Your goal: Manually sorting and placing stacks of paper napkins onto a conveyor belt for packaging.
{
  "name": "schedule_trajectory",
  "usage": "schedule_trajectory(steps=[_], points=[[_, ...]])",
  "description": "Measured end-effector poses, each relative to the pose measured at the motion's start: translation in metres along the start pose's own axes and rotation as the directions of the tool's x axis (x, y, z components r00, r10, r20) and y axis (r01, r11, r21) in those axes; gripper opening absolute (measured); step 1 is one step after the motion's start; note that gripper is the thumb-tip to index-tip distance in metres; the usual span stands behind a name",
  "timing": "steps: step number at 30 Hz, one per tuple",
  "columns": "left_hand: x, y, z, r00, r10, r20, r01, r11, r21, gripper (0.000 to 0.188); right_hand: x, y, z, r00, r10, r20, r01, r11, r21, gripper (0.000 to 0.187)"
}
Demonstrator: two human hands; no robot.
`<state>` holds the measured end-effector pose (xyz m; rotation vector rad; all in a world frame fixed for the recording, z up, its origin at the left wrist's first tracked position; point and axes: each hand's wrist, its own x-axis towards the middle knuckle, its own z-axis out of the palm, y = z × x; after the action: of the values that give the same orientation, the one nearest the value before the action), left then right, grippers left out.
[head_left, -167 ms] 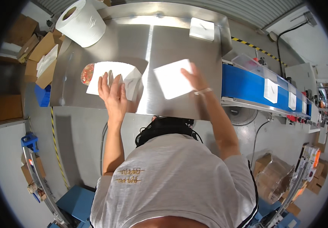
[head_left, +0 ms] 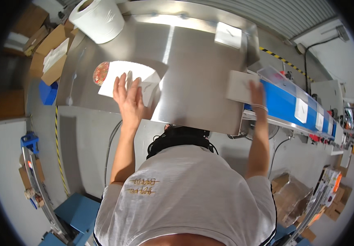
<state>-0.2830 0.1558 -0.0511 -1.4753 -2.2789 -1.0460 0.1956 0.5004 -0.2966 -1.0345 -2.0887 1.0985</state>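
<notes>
My left hand [head_left: 128, 97] rests on a fanned pile of white sheets or flat packets [head_left: 138, 69] at the left of the steel table [head_left: 201, 74]. Its fingers are spread apart. A round, red-speckled disc [head_left: 100, 73] pokes out from the pile's left side. My right hand [head_left: 257, 94], blurred by motion, grips a white square packet [head_left: 238, 85] by its right side. That packet is over the table's right edge, at the near end of the blue conveyor belt [head_left: 279, 98]. Whether it touches the belt I cannot tell.
Several white packets [head_left: 301, 110] lie in a row on the belt, beside a clear guard [head_left: 276, 77]. Another white pile [head_left: 228, 35] sits at the table's back right corner. A big white roll [head_left: 105, 25] stands back left, near an open cardboard box [head_left: 54, 57].
My right hand has carried the white packet rightward from mid-table to the conveyor's end. The left hand stays on the pile. The whole view has shifted slightly.
</notes>
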Motion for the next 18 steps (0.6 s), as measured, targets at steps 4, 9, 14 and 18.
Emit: schedule_trajectory(steps=[4,9,14,18], points=[[-0.017,-0.007,-0.017,0.999,-0.048,-0.016,0.049,0.997,0.053,0.029,0.014,-0.212,0.000,0.737,0.380,-0.559,-0.674,0.477,-0.564,0.072],[-0.014,-0.005,-0.014,0.999,-0.040,0.010,0.040,0.999,-0.004,0.028,0.045,-0.249,0.084,0.990,-0.131,-0.050,0.079,0.817,-0.571,0.044],[-0.012,-0.013,-0.017,0.998,-0.014,0.057,0.015,1.000,-0.003,0.025,0.068,-0.386,0.226,0.855,-0.236,0.462,0.159,0.967,0.201,0.047],[-0.008,-0.010,-0.017,0.998,-0.041,0.048,0.042,0.999,-0.023,0.030,0.082,-0.363,0.263,0.756,-0.595,0.274,0.604,0.795,0.061,0.043]])
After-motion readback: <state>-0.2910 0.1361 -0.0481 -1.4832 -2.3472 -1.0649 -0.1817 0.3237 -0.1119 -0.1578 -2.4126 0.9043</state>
